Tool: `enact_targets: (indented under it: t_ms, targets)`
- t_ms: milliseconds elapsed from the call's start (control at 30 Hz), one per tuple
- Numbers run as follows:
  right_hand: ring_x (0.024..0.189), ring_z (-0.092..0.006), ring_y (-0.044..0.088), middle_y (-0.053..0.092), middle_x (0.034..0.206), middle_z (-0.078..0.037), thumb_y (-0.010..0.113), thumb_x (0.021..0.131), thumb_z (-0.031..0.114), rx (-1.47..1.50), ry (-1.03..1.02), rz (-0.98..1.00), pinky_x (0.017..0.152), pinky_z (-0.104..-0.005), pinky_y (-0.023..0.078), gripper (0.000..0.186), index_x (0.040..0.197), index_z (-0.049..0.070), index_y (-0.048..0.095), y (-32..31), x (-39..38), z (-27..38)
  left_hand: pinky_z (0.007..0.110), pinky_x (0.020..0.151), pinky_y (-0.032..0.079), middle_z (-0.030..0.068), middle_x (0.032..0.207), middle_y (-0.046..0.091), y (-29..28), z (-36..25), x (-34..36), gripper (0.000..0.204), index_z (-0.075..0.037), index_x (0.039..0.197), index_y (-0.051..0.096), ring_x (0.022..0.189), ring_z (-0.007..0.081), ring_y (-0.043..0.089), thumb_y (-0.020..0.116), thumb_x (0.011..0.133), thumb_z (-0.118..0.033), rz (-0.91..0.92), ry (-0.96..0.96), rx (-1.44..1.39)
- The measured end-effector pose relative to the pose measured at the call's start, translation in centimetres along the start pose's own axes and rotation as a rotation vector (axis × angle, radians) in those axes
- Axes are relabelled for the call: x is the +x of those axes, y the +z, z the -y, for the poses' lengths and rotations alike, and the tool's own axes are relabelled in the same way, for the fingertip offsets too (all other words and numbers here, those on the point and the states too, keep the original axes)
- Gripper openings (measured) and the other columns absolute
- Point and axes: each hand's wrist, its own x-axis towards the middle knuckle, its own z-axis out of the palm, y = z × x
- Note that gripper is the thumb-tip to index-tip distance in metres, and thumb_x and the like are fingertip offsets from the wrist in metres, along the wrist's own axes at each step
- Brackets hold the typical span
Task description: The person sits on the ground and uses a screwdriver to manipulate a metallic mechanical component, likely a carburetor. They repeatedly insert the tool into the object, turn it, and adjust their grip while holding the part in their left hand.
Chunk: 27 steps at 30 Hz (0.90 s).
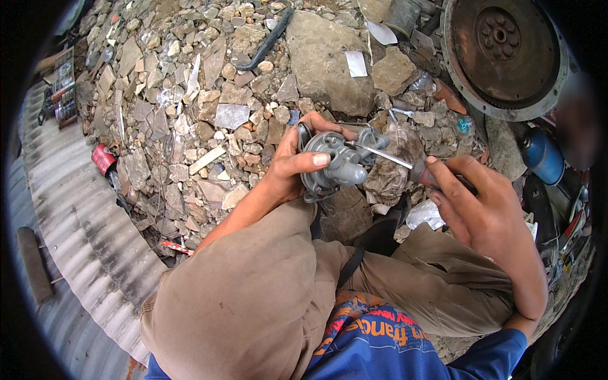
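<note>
My left hand is closed around a grey cast-metal housing with a rounded stub and a bolted flange, held above my bent knee. A screwdriver with a red and dark handle is gripped in my right hand, its thin shaft pointing left to the housing's upper part, where the exact tip contact is too small to make out. My brown trousers lie below both hands.
Stony rubble spreads ahead. A rusty flywheel-like disc lies at top right, above a blue canister and scattered tools. Corrugated metal sheets line the left. A black hose piece and a red object lie among the stones.
</note>
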Motion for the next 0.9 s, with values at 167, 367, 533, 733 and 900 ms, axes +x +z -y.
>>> enact_targets:
  t_ms: [167, 367, 533, 733, 900]
  targets:
    - [0.069, -0.0327, 0.064, 0.060, 0.090, -0.014, 0.075, 0.081, 0.010, 0.097, 0.126, 0.058, 0.058, -0.0417, 0.052, 0.040, 0.117, 0.002, 0.060, 0.0, -0.1, 0.4, 0.044, 0.100, 0.049, 0.0211, 0.115, 0.064, -0.8, 0.1, -0.1, 0.057, -0.003, 0.111, 0.052, 0.108, 0.0296, 0.064, 0.080, 0.066, -0.024, 0.061, 0.046, 0.093]
    - [0.069, -0.0378, 0.065, 0.063, 0.085, -0.017, 0.074, 0.084, 0.011, 0.252, 0.194, 0.005, 0.059, -0.0440, 0.052, 0.033, 0.112, 0.001, 0.061, 0.7, -0.3, 0.1, 0.041, 0.102, 0.047, 0.0200, 0.115, 0.064, -0.8, 0.0, -0.2, 0.058, -0.003, 0.111, 0.052, 0.109, 0.0277, 0.063, 0.080, 0.066, -0.027, 0.055, 0.076, 0.190]
    - [0.068, -0.0382, 0.065, 0.067, 0.082, -0.019, 0.074, 0.085, 0.011, 0.401, 0.220, -0.114, 0.060, -0.0414, 0.052, 0.028, 0.107, -0.002, 0.062, 3.1, -1.0, -1.2, 0.046, 0.100, 0.051, 0.0217, 0.114, 0.062, -1.0, 0.0, -0.3, 0.059, -0.004, 0.111, 0.051, 0.109, 0.0327, 0.064, 0.078, 0.063, -0.025, 0.030, 0.072, 0.260]
    - [0.075, -0.0362, 0.065, 0.065, 0.089, -0.017, 0.077, 0.082, 0.011, 0.311, 0.187, -0.084, 0.064, -0.0400, 0.051, 0.028, 0.103, -0.001, 0.064, 1.8, 0.3, -0.9, 0.041, 0.101, 0.047, 0.0199, 0.117, 0.063, -0.8, 0.0, -0.3, 0.056, -0.003, 0.112, 0.052, 0.111, 0.0270, 0.062, 0.080, 0.067, -0.025, 0.039, 0.057, 0.199]
    - [0.076, -0.0370, 0.064, 0.064, 0.089, -0.017, 0.076, 0.082, 0.009, 0.385, 0.225, -0.107, 0.066, -0.0409, 0.051, 0.025, 0.101, -0.002, 0.065, 2.3, -0.3, -1.1, 0.044, 0.100, 0.050, 0.0211, 0.114, 0.063, -0.3, 0.1, -0.3, 0.058, -0.003, 0.111, 0.052, 0.108, 0.0308, 0.063, 0.079, 0.064, -0.025, -0.007, 0.063, 0.168]
